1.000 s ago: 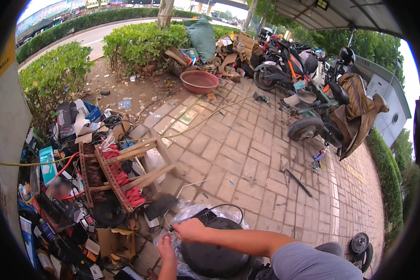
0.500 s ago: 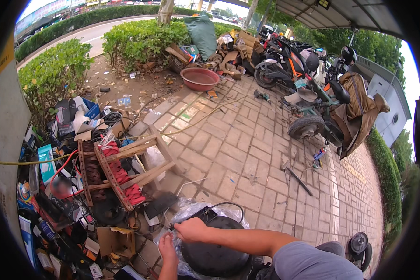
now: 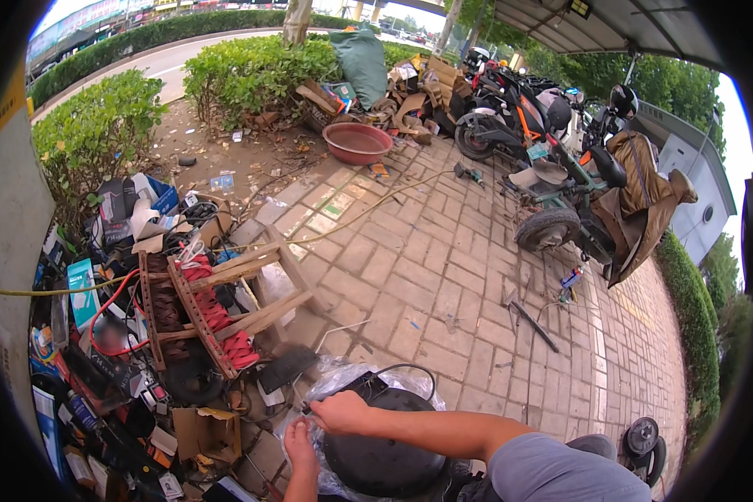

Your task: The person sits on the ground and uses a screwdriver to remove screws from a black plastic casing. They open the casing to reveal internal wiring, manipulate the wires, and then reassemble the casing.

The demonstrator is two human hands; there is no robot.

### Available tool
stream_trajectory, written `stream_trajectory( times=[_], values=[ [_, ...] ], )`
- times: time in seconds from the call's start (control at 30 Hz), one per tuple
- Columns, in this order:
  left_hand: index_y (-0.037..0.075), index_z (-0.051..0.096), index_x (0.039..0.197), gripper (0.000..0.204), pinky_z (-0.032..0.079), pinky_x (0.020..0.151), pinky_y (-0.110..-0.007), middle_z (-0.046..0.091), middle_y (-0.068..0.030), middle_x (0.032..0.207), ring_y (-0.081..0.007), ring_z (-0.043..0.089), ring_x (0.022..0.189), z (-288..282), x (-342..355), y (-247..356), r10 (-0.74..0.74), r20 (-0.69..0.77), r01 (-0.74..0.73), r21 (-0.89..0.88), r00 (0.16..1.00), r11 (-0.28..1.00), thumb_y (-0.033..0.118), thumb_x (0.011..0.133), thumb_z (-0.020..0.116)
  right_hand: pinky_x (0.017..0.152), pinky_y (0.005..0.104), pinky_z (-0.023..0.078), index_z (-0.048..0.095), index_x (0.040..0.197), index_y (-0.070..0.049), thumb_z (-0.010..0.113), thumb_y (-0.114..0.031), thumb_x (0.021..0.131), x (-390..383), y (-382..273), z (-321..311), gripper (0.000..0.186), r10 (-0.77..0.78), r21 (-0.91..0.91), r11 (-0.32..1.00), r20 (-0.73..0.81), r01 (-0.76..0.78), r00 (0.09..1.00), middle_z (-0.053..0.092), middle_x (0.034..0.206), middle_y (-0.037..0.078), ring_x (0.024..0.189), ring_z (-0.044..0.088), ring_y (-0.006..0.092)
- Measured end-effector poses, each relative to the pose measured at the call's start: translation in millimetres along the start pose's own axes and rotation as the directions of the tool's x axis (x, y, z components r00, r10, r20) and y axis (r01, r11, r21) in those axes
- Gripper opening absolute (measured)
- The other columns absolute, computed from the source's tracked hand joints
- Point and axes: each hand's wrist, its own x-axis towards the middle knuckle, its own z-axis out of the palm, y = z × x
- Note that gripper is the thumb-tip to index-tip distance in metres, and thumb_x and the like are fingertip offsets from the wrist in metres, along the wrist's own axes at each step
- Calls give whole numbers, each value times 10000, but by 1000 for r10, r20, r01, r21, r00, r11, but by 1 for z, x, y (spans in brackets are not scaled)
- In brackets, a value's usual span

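Observation:
My right hand [image 3: 345, 412] reaches across a large black round object [image 3: 385, 456], its fingers closed at the far left edge. A small dark end pokes out of that grip, too small to name. Close beside it, my left hand [image 3: 299, 442] has its fingertips pressed together; what they hold, if anything, is hidden. Clear plastic wrapping [image 3: 330, 375] spreads beneath and around the round object. A small black box [image 3: 366, 386] lies at its far side, and a black cable [image 3: 418, 371] arcs from there to the right.
To the left is a heap of boxes and parts [image 3: 125, 376], with a wooden frame holding red straps [image 3: 217, 309]. A yellow hose [image 3: 343, 226] crosses the paving. Farther off are a red basin [image 3: 357, 144], a dark bar [image 3: 535, 326] and a green electric bike [image 3: 573, 201].

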Motion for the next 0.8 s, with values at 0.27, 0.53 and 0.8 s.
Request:
stream_trajectory(
  times=[0.27, 0.53, 0.8],
  values=[
    [27, 587, 1088, 159, 447, 838, -261, 618, -48, 1000, -129, 563, 918, 3, -1, 1, 16, -1, -17, -32, 1000, 999, 98, 965, 517, 567, 492, 533, 630, 926, -73, 573, -272, 827, 1, -1, -1, 230, 2, 2, 1000, -31, -2, 1000, 647, 713, 149, 646, 659, 371],
    [32, 592, 1084, 159, 447, 854, -264, 626, -52, 1019, -132, 574, 944, 4, -1, 1, 12, 1, -12, -8, 1000, 1000, 108, 968, 515, 569, 482, 530, 631, 911, -73, 572, -254, 836, 1, 4, 5, 205, -13, -4, 1000, -62, 13, 998, 631, 739, 140, 675, 657, 365],
    [29, 591, 1102, 176, 449, 857, -262, 630, -54, 1032, -133, 581, 958, 3, -3, 2, -1, -2, 1, -7, 1000, 1000, 127, 976, 516, 598, 468, 536, 614, 945, -68, 609, -239, 795, -2, -1, -4, 228, -53, -8, 999, -40, 53, 998, 631, 824, 145, 742, 665, 358]
  ],
)
